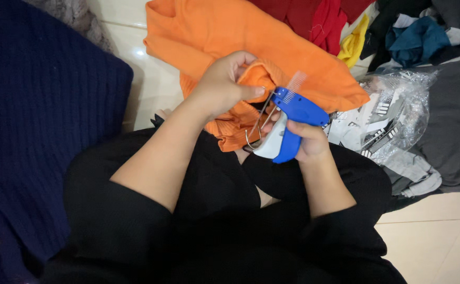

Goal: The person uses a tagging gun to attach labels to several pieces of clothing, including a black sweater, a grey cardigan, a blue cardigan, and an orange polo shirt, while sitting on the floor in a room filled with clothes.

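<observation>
An orange knit garment lies on the floor ahead of my lap, its near edge bunched up. My left hand pinches a fold of that edge between thumb and fingers. My right hand grips a blue and white tagging gun, whose needle end points at the pinched fold. A strip of clear plastic fasteners sticks up from the top of the gun.
A dark blue knit cloth covers the floor at the left. Red, yellow, teal and grey clothes are piled at the back right. A clear plastic bag with printed cloth lies at the right. Pale floor tiles show lower right.
</observation>
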